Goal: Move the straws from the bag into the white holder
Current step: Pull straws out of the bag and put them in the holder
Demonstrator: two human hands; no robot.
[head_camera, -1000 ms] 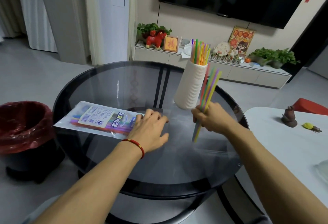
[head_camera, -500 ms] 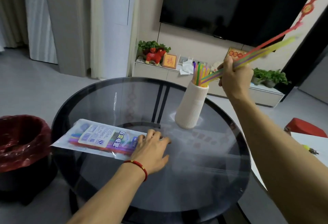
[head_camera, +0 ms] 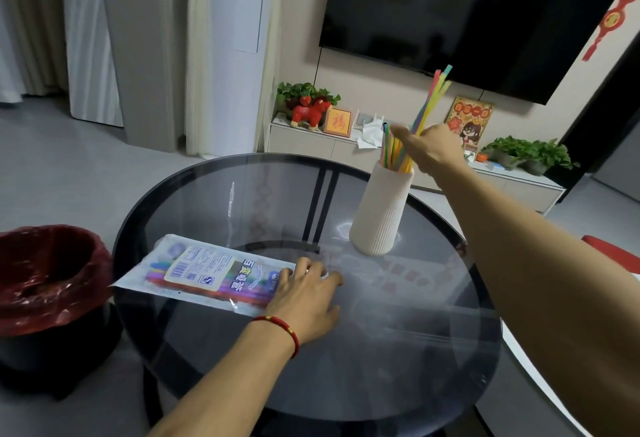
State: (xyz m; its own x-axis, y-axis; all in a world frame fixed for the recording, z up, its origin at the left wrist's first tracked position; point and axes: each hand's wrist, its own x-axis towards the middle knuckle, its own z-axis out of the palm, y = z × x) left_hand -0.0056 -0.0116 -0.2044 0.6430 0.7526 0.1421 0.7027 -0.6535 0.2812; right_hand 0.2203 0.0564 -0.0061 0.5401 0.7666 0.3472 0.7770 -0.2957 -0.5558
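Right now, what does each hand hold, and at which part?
The right hand grips a bunch of straws at their lower part, above the white holder. The left hand only rests on the bag.

Right hand over the white holder, gripping a bunch of straws (lower ends inside the rim). Left hand flat on the bag, on the glass worktop.
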